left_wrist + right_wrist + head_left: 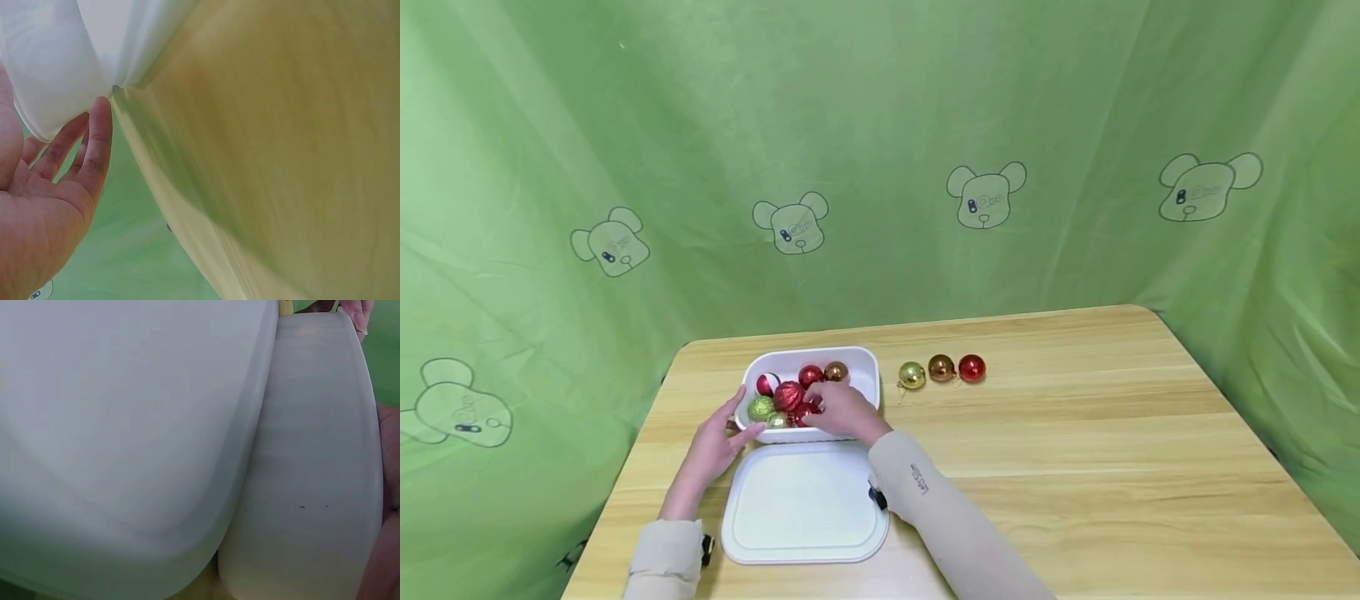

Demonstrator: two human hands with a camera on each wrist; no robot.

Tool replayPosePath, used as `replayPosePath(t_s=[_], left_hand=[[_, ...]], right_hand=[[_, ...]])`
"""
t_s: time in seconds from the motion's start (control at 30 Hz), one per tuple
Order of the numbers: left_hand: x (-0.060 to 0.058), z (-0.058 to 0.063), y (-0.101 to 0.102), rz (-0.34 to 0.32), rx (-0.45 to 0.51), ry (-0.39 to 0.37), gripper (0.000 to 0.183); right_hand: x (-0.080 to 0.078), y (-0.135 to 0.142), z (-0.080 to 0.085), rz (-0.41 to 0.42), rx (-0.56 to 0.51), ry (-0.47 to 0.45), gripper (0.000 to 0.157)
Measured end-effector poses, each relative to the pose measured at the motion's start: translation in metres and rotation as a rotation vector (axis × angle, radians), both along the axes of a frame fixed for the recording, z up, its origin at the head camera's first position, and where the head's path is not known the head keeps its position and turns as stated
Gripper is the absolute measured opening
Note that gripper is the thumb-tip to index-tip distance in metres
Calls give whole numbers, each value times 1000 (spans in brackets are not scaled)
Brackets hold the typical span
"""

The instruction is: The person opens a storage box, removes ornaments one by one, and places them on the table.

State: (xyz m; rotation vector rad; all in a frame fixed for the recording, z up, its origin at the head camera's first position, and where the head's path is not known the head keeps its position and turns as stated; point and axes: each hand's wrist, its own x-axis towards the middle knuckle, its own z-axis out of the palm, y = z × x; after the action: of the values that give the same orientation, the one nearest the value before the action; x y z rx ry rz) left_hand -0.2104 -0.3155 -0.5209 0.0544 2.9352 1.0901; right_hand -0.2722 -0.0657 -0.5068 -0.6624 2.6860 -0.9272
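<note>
A white plastic box point(868, 371) holds several Christmas balls, among them a ribbed red ball point(788, 396), a glittery green ball point(761, 408) and a brown ball point(836, 372). At the box's front left corner my left hand point(715, 446) rests with fingers along the outer wall and thumb by the front rim. In the left wrist view those fingers point(97, 144) are nearly straight against the wall. My right hand point(844, 408) reaches over the front rim and pinches a shiny red ball point(806, 413), partly hidden by its fingers. Only part of that hand shows in the right wrist view.
A white lid point(808, 504) lies flat on the wooden table point(1075, 467) just in front of the box. Right of the box, a gold ball point(912, 375), a brown ball point(941, 367) and a red ball point(972, 368) form a row. Green curtains point(880, 100) surround the table.
</note>
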Motion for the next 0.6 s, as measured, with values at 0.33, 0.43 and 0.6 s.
replayPosePath(t_s=[0.33,0.43,0.6], left_hand=[[1,1,0,1,1,-5,88],[1,1,1,-2,6,1,88],[1,0,1,0,13,1,88]], right_hand=[[0,0,0,5,-19,17,39],[0,-1,-1,0,-23,34,39],[1,0,-2,-10,-32,47,39]])
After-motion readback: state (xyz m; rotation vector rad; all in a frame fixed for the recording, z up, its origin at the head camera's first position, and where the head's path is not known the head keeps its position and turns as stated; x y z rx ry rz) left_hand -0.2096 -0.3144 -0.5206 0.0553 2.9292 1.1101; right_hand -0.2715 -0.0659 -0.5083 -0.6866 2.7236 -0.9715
